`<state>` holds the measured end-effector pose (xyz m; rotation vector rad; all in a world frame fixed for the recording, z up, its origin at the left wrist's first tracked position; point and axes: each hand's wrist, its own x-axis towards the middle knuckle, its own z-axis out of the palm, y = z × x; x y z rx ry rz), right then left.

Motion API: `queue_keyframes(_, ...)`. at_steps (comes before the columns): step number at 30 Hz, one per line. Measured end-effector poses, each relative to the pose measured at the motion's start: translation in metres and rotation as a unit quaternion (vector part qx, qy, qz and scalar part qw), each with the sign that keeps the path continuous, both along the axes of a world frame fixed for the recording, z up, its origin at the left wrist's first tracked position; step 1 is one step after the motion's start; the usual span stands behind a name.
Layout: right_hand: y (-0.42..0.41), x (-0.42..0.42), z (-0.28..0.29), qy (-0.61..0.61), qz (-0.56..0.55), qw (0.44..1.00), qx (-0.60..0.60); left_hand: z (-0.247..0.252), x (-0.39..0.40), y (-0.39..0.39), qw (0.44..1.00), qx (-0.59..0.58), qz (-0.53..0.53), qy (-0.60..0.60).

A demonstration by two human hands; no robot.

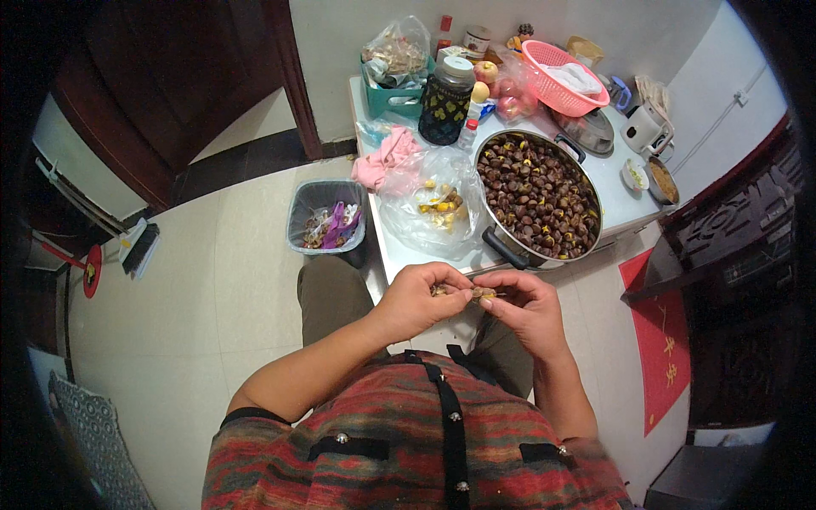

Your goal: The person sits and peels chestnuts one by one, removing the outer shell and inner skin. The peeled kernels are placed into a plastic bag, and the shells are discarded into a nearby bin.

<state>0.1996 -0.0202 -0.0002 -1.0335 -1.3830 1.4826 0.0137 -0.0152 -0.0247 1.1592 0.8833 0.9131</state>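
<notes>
A partly peeled chestnut (484, 294), brown with some yellow showing, is pinched between my two hands over my lap. My left hand (421, 303) grips it from one side with thumb and forefinger, and a brownish piece (438, 290) shows inside its curled fingers. From the other side, my right hand (526, 306) holds the same chestnut between thumb and fingertips. Just beyond my hands stands a large steel pot (517, 256) full of dark brown chestnuts (539, 191), several split to yellow. To its left, a clear plastic bag (408, 220) lies spread with yellow peeled chestnuts (443, 207) on it.
A lined waste bin (296, 239) with scraps stands left of the white table (398, 252). The table also bears a pink cloth (390, 158), a dark-covered jar (446, 105), a green basket (382, 99), a pink colander (558, 95) and a pot lid (586, 131). A broom (141, 248) stands far left.
</notes>
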Motion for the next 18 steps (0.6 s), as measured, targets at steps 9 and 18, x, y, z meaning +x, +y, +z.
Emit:
queue_keyframes(9, -0.002, -0.003, 0.007, -0.207, -0.004, 0.967, 0.15, -0.009, 0.003, 0.0, 0.997, 0.041, 0.002, 0.058)
queue_keyframes(18, -0.002, -0.006, 0.002, -0.191, -0.002, 0.976, 0.108, -0.008, 0.001, -0.001, 0.987, 0.105, 0.016, 0.117)
